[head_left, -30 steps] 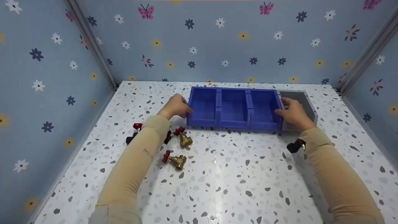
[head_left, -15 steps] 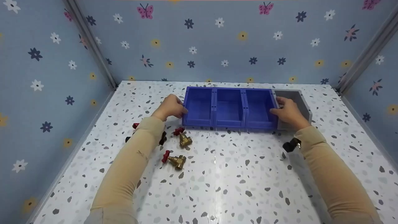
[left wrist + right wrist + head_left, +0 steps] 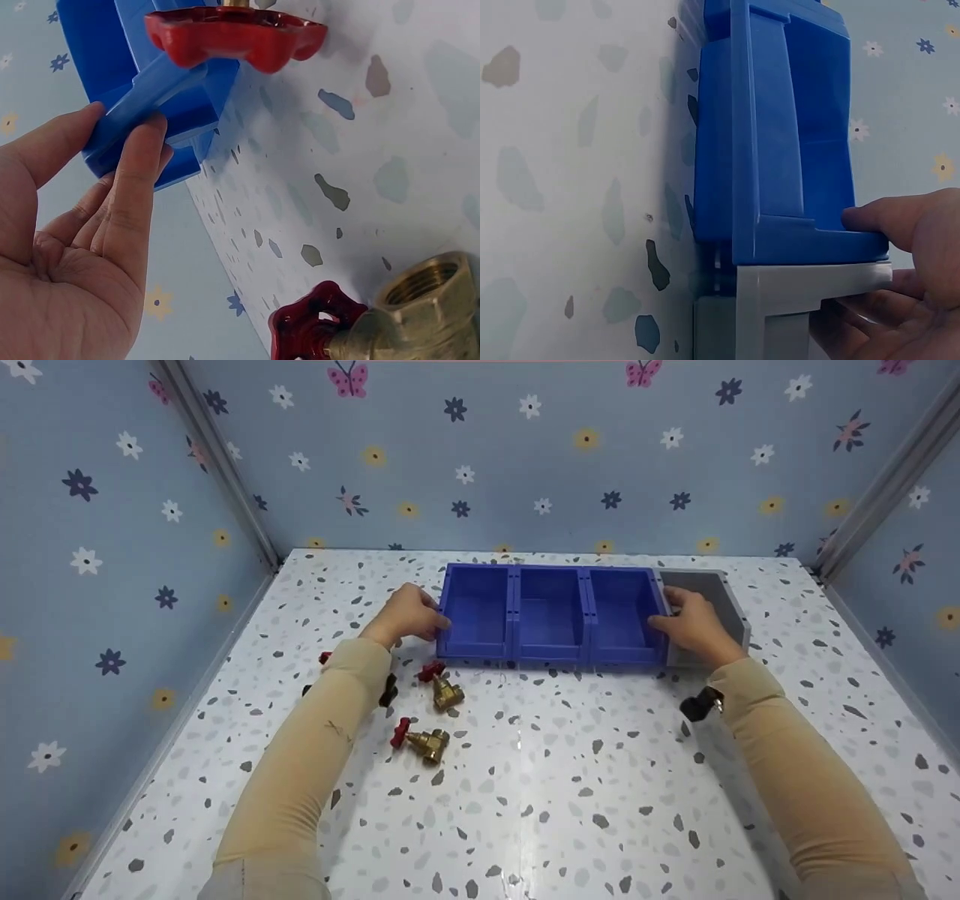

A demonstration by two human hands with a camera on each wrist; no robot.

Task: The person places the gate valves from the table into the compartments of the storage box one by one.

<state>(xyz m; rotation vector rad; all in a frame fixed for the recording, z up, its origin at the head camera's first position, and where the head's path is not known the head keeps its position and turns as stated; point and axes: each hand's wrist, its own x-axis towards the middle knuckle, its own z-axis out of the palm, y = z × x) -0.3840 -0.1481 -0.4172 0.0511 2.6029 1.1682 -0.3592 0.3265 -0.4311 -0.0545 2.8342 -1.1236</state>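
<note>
Three blue bins and a grey bin [image 3: 709, 585] stand side by side in a row at the back of the table. My left hand [image 3: 405, 613] pinches the outer side wall of the leftmost blue bin [image 3: 476, 611], thumb on one side and fingers on the other, as the left wrist view shows. At the other end, my right hand [image 3: 697, 622] grips the adjoining walls of the rightmost blue bin [image 3: 825, 180] and the grey bin. Its thumb is inside the blue bin and its fingers are on the grey side. The middle blue bin [image 3: 551, 611] is between them, untouched.
Two brass valves with red handwheels lie in front of the bins, one nearer [image 3: 429, 746] and one farther [image 3: 448, 695]. More red and black pieces are partly hidden by my left sleeve [image 3: 300, 765]. Patterned walls enclose the speckled table [image 3: 570, 825].
The row of bins has slid a little to the left, with both hands moving along and keeping their hold. Most of this shift came in the first half second. The visible valves stayed in place.
</note>
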